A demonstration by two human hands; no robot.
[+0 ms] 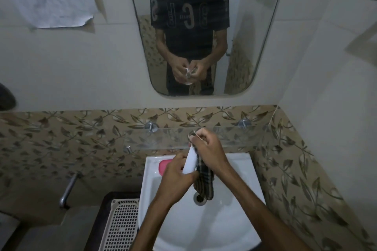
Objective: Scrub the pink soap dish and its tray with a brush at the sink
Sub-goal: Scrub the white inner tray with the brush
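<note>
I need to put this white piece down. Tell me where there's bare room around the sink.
The near half of the basin below the drain is bare. The glass shelf is bare left of the right hand. The back-left rim is crowded: the pink soap dish sits by the left hand, and the checked cloth hangs over the drain.

Pink soap dish (163,166) on sink (240,171) rim, back-left corner.

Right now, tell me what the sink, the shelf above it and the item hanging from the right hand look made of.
Sink: glossy white glazed ceramic, judging by its bright reflections.
Shelf: clear glass, since the leaf-pattern tiles show through it; shiny metal pegs hold it.
Checked cloth: soft woven fabric, matte and hanging limp from the right hand; the exact fibre is unclear.
</note>
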